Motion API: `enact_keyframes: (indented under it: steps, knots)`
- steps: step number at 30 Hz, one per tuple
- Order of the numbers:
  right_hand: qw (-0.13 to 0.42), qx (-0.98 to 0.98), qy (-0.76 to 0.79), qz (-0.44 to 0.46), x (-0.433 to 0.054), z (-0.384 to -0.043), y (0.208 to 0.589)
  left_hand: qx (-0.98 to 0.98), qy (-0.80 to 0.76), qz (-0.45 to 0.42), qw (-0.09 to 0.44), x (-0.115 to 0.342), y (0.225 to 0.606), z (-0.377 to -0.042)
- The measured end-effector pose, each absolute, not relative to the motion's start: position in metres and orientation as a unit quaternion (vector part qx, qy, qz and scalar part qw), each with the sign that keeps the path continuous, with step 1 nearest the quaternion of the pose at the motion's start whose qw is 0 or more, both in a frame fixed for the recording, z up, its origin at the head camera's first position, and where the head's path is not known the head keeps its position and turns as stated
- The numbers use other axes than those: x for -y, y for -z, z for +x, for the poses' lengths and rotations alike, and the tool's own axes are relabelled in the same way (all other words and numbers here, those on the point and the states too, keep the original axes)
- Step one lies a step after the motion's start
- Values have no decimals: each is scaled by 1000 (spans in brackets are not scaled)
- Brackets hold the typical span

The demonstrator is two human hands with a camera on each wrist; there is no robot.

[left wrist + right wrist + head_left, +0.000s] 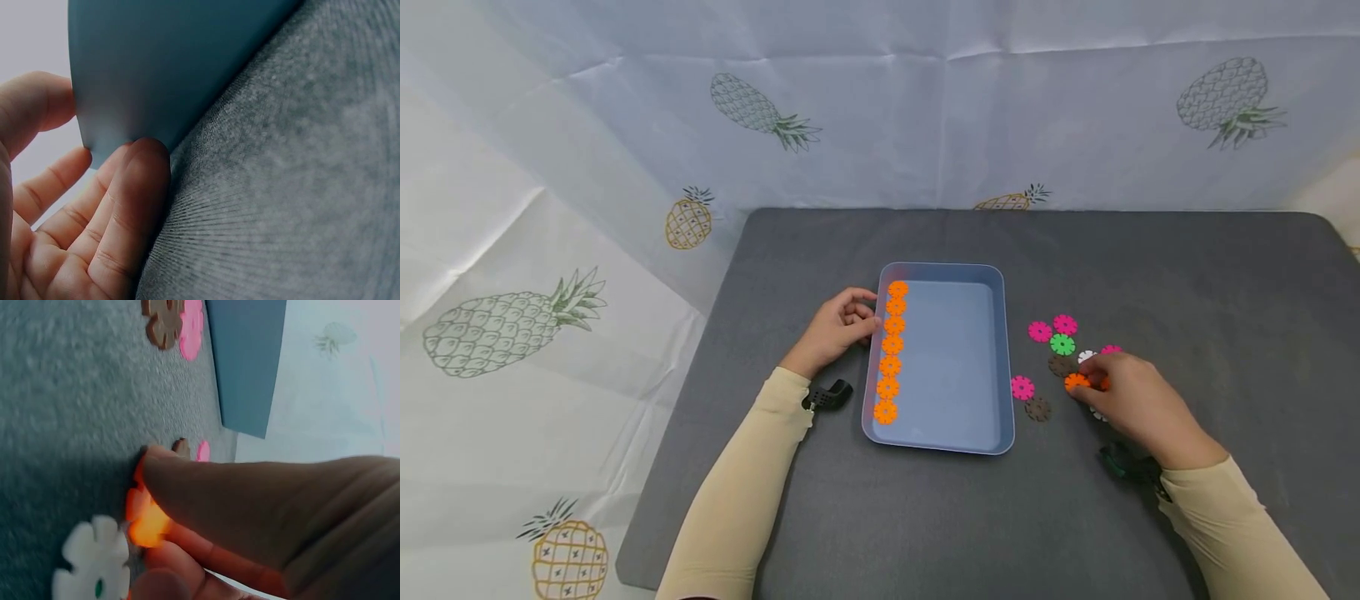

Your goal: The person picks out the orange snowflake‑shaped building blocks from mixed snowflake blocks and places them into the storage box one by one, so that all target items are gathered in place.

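A blue-grey tray (955,358) holds a column of several orange flower-shaped plastic discs (890,366) along its left side. At the tray's left rim, my left hand (842,327) holds the edge; the left wrist view shows fingertips against the outer wall (137,69) and another digit at the rim. To the right of the tray, my right hand (1131,400) pinches an orange disc (147,519) between thumb and fingers, low over the table. Another bit of orange shows by the fingers, partly hidden. A white disc (94,562) lies beside the hand.
Around the right hand lie loose discs: pink (1040,332), green (1063,344), brown (1038,409) and white. One pink disc (1022,387) lies close to the tray's right wall. The dark grey table (940,533) meets a pineapple-print cloth (880,125) at the back.
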State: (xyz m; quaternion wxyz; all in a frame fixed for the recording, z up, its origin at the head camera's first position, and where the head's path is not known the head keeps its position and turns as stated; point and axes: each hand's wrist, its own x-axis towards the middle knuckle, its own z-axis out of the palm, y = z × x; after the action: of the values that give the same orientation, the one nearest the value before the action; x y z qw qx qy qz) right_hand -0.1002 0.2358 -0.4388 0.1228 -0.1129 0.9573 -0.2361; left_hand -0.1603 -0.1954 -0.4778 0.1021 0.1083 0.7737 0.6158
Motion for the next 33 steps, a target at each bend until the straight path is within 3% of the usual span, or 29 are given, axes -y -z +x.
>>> enact_keyframes:
  steps: [33]
  knots:
    - [94, -951, 266, -125, -216, -114, 415, -774, -615, 116, 98, 197, 481, -162]
